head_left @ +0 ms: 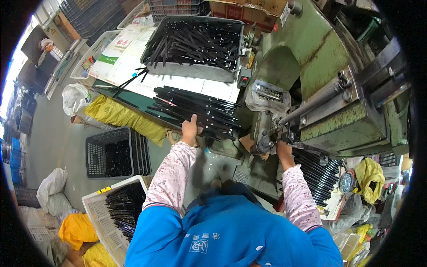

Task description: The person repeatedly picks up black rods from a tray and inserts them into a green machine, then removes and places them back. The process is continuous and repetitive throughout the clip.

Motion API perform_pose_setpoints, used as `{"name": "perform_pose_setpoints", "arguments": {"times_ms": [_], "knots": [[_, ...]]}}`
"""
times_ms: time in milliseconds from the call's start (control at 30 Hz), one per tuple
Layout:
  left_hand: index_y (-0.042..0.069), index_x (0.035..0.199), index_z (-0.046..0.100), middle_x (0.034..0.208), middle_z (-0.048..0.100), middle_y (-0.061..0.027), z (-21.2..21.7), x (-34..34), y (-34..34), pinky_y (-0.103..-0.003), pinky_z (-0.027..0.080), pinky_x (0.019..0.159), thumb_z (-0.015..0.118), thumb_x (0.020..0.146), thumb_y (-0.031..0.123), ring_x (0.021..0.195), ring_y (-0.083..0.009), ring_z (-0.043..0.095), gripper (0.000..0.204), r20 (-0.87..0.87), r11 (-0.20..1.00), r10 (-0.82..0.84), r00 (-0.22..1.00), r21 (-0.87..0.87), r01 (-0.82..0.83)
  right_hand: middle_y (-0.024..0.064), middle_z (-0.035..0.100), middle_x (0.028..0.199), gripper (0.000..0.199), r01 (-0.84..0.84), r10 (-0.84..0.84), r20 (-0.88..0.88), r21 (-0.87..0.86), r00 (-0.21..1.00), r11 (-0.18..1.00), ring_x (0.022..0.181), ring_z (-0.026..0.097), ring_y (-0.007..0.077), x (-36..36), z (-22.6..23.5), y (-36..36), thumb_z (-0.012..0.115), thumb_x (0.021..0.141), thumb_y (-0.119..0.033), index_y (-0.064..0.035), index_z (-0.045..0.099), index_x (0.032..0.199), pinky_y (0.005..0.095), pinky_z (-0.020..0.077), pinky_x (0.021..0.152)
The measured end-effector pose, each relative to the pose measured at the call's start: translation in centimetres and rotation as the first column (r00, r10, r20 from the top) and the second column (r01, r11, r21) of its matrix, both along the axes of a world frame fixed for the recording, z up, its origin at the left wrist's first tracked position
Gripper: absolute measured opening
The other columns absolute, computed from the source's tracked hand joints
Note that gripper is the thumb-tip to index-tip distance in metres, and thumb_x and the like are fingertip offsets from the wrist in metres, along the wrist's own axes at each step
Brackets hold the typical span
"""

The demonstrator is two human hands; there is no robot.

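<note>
A layer of long thin black rods [191, 106] lies side by side on the white-covered bench before me. At its near edge my left hand [190, 130] is closed around rod ends, its thumb on top and its fingers partly hidden. My right hand [284, 152] reaches in at the working head of a green press [336, 129]; the machine hides its fingers and anything in them. Beside it, the lower tool holder [263, 144] stands under a clear plastic-lined tub of small metal parts [267, 95].
A grey crate [191, 71] heaped with black rods stands at the back of the bench. More rods [316, 175] lie in rows right of the press. On the left floor are a dark crate [141, 153], a white basket of rods [93, 204] and a yellow sack [124, 115].
</note>
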State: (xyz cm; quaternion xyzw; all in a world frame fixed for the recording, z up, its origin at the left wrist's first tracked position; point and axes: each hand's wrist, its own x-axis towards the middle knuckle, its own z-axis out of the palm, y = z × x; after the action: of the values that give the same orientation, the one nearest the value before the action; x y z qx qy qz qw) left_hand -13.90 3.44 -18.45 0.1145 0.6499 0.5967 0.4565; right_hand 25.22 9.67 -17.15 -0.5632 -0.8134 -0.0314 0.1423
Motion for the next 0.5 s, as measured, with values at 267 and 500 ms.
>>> {"name": "perform_pose_setpoints", "arguments": {"times_ms": [267, 500], "knots": [[-0.005, 0.065, 0.061, 0.059, 0.063, -0.0191, -0.1, -4.0, 2.2, -0.038, 0.054, 0.059, 0.063, 0.09, 0.041, 0.066, -0.0316, 0.068, 0.053, -0.713, 0.83, -0.553, 0.43, -0.516, 0.21, 0.0218, 0.055, 0.119, 0.039, -0.055, -0.008, -0.233, -0.263, 0.972, 0.963, 0.112, 0.051, 0.0367, 2.8, -1.4, -0.4, 0.053, 0.092, -0.019, -0.0015, 0.049, 0.126, 0.0423, 0.0398, 0.096], [-0.003, 0.081, 0.067, 0.083, 0.067, -0.0248, 4.5, -5.0, 4.9, -0.045, 0.053, 0.079, 0.065, 0.083, 0.047, 0.087, -0.0388, 0.066, 0.05, -0.619, 0.637, -0.762, 0.189, -0.667, 0.387, 0.0201, 0.054, 0.126, 0.056, 0.023, -0.326, -0.456, -0.553, 0.828, 0.833, 0.118, 0.051, 0.03, 6.7, -2.8, -4.3, 0.053, 0.095, -0.033, -0.0036, 0.04, 0.141, 0.038, 0.0388, 0.1]]}}
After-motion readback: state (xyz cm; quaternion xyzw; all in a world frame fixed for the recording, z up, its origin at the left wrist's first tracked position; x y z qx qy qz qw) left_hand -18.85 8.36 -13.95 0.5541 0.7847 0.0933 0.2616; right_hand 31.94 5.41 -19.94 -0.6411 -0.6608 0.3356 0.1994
